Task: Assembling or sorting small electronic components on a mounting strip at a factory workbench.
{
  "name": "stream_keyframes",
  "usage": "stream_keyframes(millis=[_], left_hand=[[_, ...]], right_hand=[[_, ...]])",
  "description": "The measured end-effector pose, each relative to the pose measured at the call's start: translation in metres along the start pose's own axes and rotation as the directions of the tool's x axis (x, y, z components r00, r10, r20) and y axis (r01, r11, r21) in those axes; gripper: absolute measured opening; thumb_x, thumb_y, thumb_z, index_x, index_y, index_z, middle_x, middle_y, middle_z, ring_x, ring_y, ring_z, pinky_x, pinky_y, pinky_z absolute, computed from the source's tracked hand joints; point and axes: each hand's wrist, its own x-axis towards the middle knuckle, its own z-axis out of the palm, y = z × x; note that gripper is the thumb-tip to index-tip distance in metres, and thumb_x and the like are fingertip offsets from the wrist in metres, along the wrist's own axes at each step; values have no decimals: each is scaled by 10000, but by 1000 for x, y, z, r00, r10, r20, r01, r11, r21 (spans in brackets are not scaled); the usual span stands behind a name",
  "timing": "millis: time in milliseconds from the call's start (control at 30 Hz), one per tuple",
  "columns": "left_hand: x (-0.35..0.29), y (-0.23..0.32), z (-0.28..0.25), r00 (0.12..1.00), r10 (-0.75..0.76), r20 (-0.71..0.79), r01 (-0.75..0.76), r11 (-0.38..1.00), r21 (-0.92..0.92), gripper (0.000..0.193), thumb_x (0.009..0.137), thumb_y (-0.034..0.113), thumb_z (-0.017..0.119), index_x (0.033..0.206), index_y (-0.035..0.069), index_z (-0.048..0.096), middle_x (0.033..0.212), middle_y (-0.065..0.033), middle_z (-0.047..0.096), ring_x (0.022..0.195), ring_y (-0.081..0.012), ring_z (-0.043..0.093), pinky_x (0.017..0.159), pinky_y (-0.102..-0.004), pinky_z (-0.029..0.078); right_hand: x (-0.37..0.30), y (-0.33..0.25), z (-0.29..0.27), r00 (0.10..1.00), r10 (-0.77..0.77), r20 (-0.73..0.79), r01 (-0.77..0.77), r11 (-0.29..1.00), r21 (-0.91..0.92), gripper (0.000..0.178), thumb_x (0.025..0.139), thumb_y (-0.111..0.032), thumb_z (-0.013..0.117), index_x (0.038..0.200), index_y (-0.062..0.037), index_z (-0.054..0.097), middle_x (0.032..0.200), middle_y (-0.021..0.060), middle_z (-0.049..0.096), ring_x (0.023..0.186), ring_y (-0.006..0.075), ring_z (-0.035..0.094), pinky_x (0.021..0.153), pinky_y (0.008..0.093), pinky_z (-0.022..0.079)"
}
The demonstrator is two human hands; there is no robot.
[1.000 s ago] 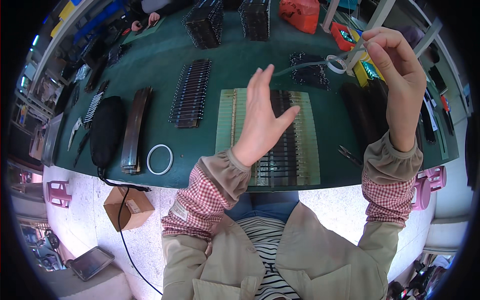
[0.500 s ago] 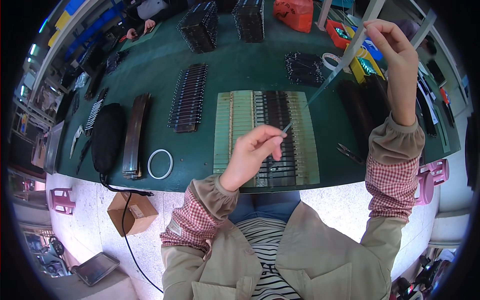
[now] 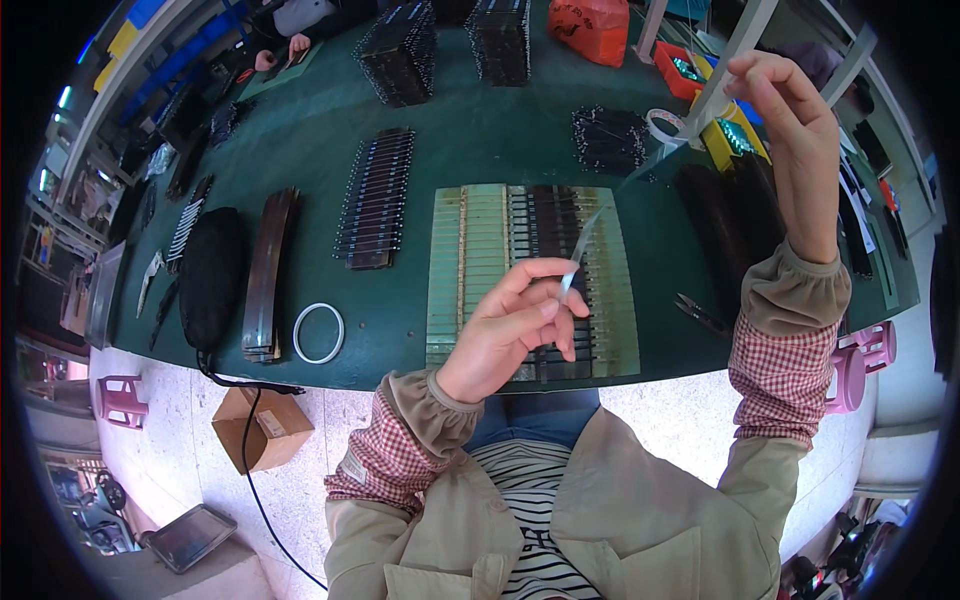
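A long, clear strip of tape [image 3: 583, 242] slants up from my left hand [image 3: 515, 325] toward my right hand [image 3: 792, 125]. Thumb and forefinger of the left hand pinch its lower end, and the other fingers curl loosely. My right hand is raised at the upper right, thumb and fingertips closed at the strip's far end, which is faint against the metal post. Beneath the strip lies a light-green slotted board [image 3: 615, 325], with a row of dark, narrow pieces [image 3: 550, 215] across its middle. My left hand hovers over the board's near part and hides some of it.
Small nippers [image 3: 700, 312] lie right of the board, and a white ring [image 3: 320, 333] lies left. Bundled dark strips [image 3: 270, 275], a wired row [image 3: 376, 200] and tall dark stacks [image 3: 397, 55] stand around. A metal post [image 3: 735, 65] rises near my right hand. Across the table a co-worker's hand [image 3: 299, 44] shows.
The left hand has turned and its fingers have spread slightly, so more of the tape shows at its fingertips. My right hand has dropped slightly.
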Motion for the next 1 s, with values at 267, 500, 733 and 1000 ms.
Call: stream_keyframes(millis=[267,500,733,1000], left_hand=[[-1,-10,-17,962,83,260,22,927,-375,130,897,12,514,1023,35,536,1199,-196,541,763,-183,558,741,-355,505],[-10,-8,-1,961,93,259,-1,942,-336,68,805,-23,533,857,17,547,1297,-252,483,676,-162,484,637,-329,450],[-16,-5,8,948,82,308,10,959,-285,84,755,-6,559,833,5,587,1335,-264,445,696,-158,472,656,-317,425],[-17,-9,12,941,142,306,-49,955,-293,143,711,33,563,840,-9,609,1157,-223,525,738,-180,470,682,-340,400]], right_hand=[[-10,2,-14,999,27,-37,-20,984,180,178,936,-192,581,980,-25,626,1044,48,627,926,123,584,923,282,414],[-18,-5,-16,1000,27,-15,-23,975,219,169,935,-206,576,948,-38,588,1023,46,596,903,128,555,917,289,403],[-21,-9,-15,1000,10,19,-15,958,286,169,931,-218,578,913,-52,556,1019,56,577,904,142,542,905,297,400],[-24,-14,-12,999,-3,41,-10,948,317,161,928,-217,581,908,-61,547,1011,60,570,900,146,540,894,299,401]])
